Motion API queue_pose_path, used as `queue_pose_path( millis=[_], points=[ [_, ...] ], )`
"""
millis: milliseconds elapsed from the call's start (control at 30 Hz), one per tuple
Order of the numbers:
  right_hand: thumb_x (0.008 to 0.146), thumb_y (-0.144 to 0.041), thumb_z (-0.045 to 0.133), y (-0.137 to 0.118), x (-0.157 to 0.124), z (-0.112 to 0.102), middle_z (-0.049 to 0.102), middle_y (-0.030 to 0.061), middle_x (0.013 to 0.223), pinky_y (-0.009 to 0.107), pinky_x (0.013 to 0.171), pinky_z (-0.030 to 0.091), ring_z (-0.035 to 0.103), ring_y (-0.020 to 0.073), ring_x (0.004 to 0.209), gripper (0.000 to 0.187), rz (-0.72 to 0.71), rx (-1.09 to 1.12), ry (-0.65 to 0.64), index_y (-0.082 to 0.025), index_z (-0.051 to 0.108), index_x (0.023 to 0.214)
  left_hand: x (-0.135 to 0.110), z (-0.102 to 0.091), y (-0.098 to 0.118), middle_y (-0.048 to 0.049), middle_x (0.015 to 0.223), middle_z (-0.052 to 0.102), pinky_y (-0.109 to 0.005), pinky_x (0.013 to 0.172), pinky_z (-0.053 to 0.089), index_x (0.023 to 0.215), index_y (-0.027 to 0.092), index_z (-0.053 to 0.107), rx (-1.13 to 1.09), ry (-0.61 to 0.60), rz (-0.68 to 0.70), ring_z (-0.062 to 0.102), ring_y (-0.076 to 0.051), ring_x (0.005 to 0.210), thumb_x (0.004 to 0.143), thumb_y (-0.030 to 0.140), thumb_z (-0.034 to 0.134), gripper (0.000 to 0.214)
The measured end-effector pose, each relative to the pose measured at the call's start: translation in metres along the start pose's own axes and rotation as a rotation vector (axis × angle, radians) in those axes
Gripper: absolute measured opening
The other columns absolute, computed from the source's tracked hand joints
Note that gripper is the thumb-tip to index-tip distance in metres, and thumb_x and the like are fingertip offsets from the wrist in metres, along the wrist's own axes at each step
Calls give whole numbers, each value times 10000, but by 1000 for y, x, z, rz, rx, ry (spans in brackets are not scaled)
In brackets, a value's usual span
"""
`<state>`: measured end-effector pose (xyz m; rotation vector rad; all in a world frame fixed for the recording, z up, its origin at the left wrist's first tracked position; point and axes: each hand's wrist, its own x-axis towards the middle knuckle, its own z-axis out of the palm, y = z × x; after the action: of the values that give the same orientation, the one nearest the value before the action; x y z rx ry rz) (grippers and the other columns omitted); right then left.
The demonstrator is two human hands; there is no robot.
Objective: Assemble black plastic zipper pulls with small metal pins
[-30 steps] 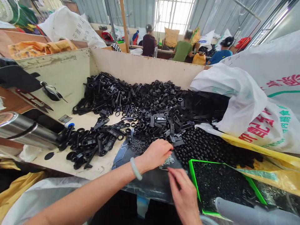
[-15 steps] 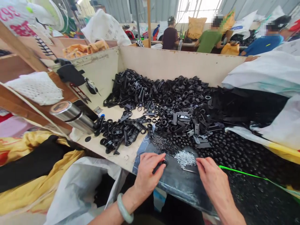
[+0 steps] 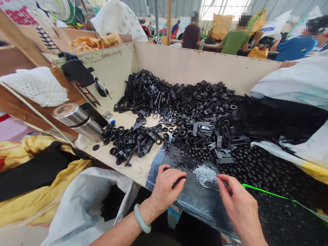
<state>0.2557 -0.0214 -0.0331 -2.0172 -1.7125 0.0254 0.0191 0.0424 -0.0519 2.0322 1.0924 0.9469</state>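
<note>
My left hand [image 3: 167, 184] is closed, thumb and fingertips pinching a small black plastic part [image 3: 179, 181]. Most of that part is covered by the fingers. Just right of it, on the dark mat [image 3: 187, 198], lies a heap of short silvery metal pins [image 3: 205, 174]. My right hand [image 3: 238, 196] is at the heap's right side, thumb and forefinger drawn together. Whatever sits between those fingertips is too small or hidden to make out. A thin metal rod [image 3: 209, 187] lies below the pins, its right end close to my right fingers. Tiny dark pieces [image 3: 179, 157] are piled behind the pins.
Black lever-like parts [image 3: 143, 140] and a larger heap of black rings [image 3: 205, 99] fill the bin. Round black balls [image 3: 251, 164] lie at right beside a green strip [image 3: 269, 192]. A steel flask [image 3: 77, 119] stands left. People sit working beyond the back wall [image 3: 200, 58].
The view has shifted slightly. My left hand has turned, so the black part's ring end shows less. My right hand has moved slightly right and lower beside the pins.
</note>
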Motion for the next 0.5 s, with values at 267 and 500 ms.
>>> queue_pose_path(
  millis=[267,500],
  points=[
    [999,-380,584,-49,-7,20,754,-2,900,225,643,564,710,139,671,179,3,499,-113,-259,711,1032,3,1,-1,-13,1026,782,-394,976,336,1079,232,685,29,-70,-16,701,-181,945,973,205,591,144],
    [996,-230,583,-59,7,41,757,34,966,278,808,587,732,172,863,127,-251,468,-31,-231,705,1029,0,1,-4,-12,1071,782,-370,952,348,1119,223,691,11,-72,8,701,-170,976,1014,205,572,160]
  ],
)
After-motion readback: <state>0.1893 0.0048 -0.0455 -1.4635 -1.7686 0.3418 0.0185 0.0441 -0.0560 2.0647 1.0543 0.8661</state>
